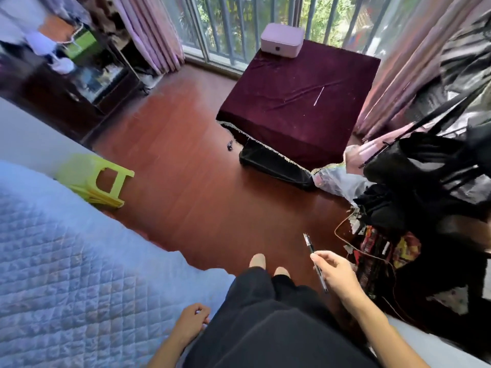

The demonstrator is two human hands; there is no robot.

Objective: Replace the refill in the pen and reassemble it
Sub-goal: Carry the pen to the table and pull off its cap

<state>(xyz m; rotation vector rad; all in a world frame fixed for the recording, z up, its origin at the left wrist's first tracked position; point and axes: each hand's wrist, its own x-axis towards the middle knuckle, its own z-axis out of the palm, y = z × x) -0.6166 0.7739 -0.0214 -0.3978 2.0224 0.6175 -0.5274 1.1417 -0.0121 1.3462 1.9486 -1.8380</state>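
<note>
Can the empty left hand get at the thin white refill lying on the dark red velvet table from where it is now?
Probably not. The left hand rests low beside the thigh, and the thin white refill lies far across open wooden floor on the dark red velvet table.

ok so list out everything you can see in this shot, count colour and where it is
pen: one, black, held in the right hand
thin stick: one, white, possibly a refill, on the cloth-covered table
table: one, dark maroon cloth, by the window
box: one, pale pink, far corner of the table
stool: one, lime green, tipped on its side beside the bed
bed cover: one, light blue quilted, on the left
curtains: pink, either side of the window
floor: reddish wood
small object: one, dark, on the floor near the table; too small to tell
bags and clothes: a pile, mostly black, on the right
left hand: resting by the thigh, empty
right hand: holding the pen
</note>
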